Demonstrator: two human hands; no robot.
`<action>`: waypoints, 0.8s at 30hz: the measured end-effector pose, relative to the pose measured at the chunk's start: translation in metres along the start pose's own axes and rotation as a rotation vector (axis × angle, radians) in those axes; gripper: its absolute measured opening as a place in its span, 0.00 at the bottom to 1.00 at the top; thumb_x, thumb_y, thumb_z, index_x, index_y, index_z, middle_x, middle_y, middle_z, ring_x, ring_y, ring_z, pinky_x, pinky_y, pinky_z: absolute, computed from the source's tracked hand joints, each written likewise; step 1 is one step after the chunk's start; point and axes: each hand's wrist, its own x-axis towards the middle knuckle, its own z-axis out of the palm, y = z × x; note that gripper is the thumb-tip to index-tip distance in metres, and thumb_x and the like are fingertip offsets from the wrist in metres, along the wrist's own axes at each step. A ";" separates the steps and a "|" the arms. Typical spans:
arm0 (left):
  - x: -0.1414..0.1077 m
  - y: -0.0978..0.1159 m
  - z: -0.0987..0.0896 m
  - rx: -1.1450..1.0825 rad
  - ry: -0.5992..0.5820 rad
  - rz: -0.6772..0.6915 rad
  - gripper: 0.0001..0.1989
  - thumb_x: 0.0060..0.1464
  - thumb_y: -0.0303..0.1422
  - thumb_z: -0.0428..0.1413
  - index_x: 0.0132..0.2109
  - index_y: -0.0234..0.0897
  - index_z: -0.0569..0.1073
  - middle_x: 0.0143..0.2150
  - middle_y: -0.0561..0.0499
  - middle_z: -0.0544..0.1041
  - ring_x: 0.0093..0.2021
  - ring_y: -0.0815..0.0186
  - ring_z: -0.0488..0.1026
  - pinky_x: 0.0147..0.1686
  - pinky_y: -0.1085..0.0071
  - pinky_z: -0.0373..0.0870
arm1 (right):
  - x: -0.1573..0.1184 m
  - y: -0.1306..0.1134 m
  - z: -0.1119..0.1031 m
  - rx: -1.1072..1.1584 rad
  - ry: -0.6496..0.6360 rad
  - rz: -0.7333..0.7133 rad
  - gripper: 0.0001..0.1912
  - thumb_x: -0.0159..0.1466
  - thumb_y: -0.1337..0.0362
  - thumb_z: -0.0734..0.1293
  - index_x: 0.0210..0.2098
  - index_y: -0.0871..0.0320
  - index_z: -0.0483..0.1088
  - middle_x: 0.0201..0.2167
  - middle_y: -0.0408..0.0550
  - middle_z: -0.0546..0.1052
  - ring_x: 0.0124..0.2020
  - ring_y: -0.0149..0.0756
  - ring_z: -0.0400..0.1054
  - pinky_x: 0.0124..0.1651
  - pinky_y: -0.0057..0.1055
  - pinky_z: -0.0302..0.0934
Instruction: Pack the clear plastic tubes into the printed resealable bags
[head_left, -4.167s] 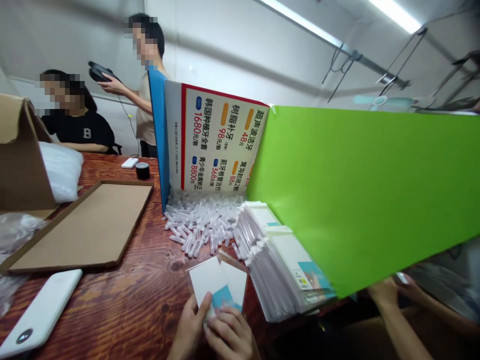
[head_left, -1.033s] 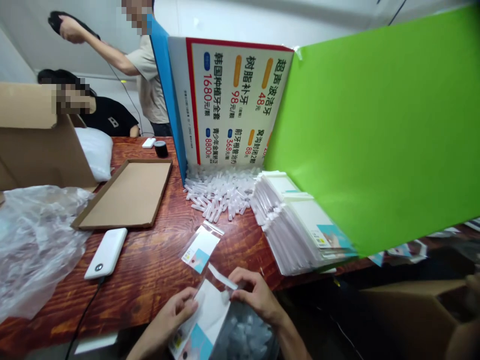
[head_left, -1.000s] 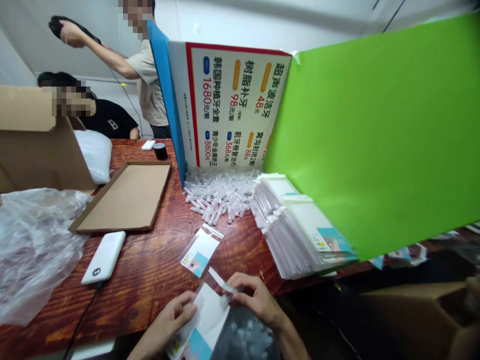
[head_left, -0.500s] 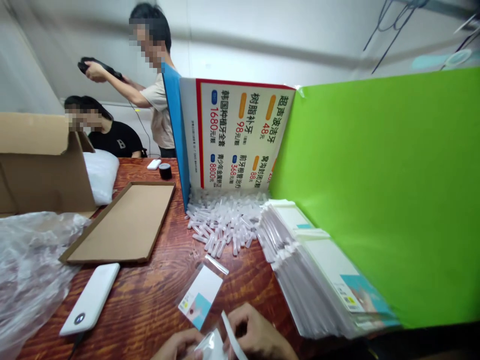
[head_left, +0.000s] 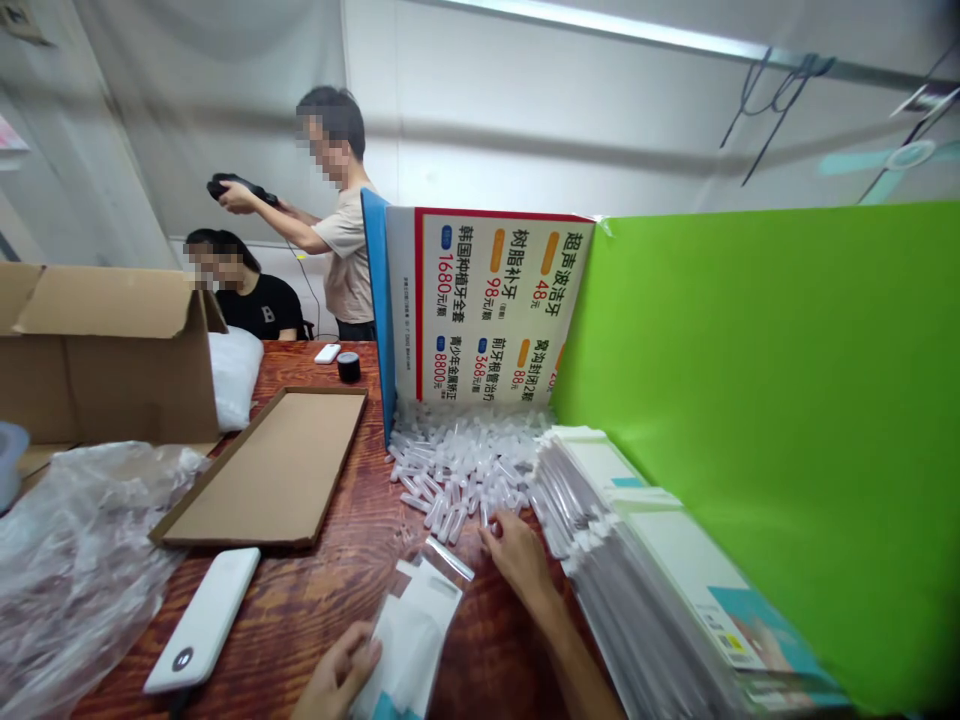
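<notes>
At the lower middle, my left hand (head_left: pixel 341 672) is closed on the left edge of a clear plastic bag (head_left: pixel 452 561). A white card with a turquoise area shows there, and a smaller white packet (head_left: pixel 409 632) lies over it; I cannot tell whether the packet is in or on the bag. My right hand (head_left: pixel 517 560) reaches forward, fingertips pinched at the near edge of a heap of small clear plastic tubes (head_left: pixel 465 455). Whether a tube is between those fingertips I cannot make out. Just right of this hand stands a long row of bagged cards (head_left: pixel 645 600).
Green (head_left: pixel 750 380) and white printed panels (head_left: pixel 495 310) wall the heap at back and right. Leftward are a shallow cardboard tray (head_left: pixel 270 470), a white power bank (head_left: pixel 202 620), crumpled plastic film (head_left: pixel 97 540) and a cardboard box (head_left: pixel 120 380). Two people are behind the table.
My right hand has left the white packet near my left hand and moved forward to the tubes. My left hand now grips the card bag, with the white packet over it. The view has tilted up.
</notes>
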 end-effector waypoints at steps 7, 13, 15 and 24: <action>0.003 0.012 -0.001 -0.104 0.065 0.049 0.32 0.48 0.61 0.60 0.45 0.36 0.72 0.23 0.55 0.73 0.22 0.67 0.67 0.23 0.74 0.62 | 0.019 0.005 0.026 0.015 0.108 0.093 0.12 0.65 0.71 0.62 0.45 0.62 0.74 0.43 0.62 0.78 0.46 0.49 0.75 0.51 0.42 0.64; 0.004 0.031 0.014 -0.088 0.051 0.041 0.33 0.41 0.61 0.64 0.35 0.33 0.73 0.25 0.55 0.70 0.23 0.71 0.64 0.24 0.76 0.58 | -0.004 0.011 0.005 0.434 -0.107 -0.051 0.20 0.66 0.54 0.64 0.47 0.62 0.76 0.43 0.58 0.80 0.40 0.44 0.75 0.45 0.38 0.69; 0.004 0.036 0.022 -0.072 0.001 0.007 0.34 0.40 0.61 0.64 0.34 0.32 0.72 0.24 0.55 0.69 0.23 0.72 0.63 0.23 0.76 0.57 | -0.014 0.008 -0.001 0.595 -0.241 -0.100 0.26 0.62 0.46 0.67 0.48 0.61 0.76 0.39 0.54 0.81 0.34 0.40 0.75 0.38 0.35 0.70; -0.010 0.047 0.046 -0.031 -0.175 -0.011 0.30 0.48 0.58 0.62 0.36 0.32 0.70 0.27 0.53 0.70 0.24 0.71 0.64 0.26 0.76 0.56 | -0.055 -0.012 -0.028 0.894 -0.624 -0.154 0.24 0.50 0.48 0.78 0.33 0.64 0.79 0.24 0.45 0.77 0.25 0.32 0.69 0.31 0.29 0.65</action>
